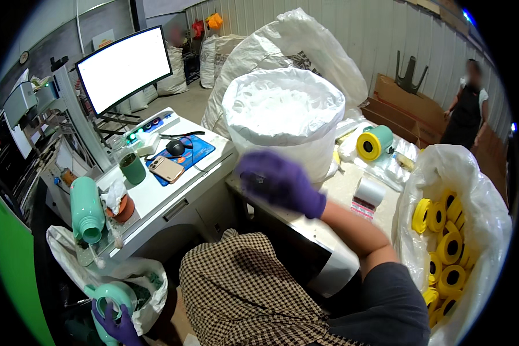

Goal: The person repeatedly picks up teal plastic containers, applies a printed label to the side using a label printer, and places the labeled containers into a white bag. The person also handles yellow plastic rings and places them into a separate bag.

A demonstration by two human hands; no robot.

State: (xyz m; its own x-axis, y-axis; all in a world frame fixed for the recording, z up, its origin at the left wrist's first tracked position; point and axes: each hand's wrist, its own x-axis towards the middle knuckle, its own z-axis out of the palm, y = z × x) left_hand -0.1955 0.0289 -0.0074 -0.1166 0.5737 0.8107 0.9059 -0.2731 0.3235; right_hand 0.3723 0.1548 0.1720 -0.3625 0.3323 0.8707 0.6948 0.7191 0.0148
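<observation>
At the lower left, my left hand [120, 327], in a purple glove, grips a mint-green plastic jug [116, 291] near its wide round opening. The jug is beside a white sack [154, 303] with green scraps in it. My right hand [282, 184], also purple-gloved, is raised in front of a large white-lined bin [271, 147] full of white translucent pieces. Its fingers are curled and blurred by motion; a dark patch shows at them, too unclear to name. Another mint-green bottle [86, 202] lies on the desk's left end, mouth toward me.
On the white desk [205, 167] are a phone [166, 169], a black mouse [175, 148] and a green-filled jar [132, 168], below a monitor [124, 69]. To the right, a bag [406, 216] holds yellow rings [450, 248]. A person [467, 109] stands far right.
</observation>
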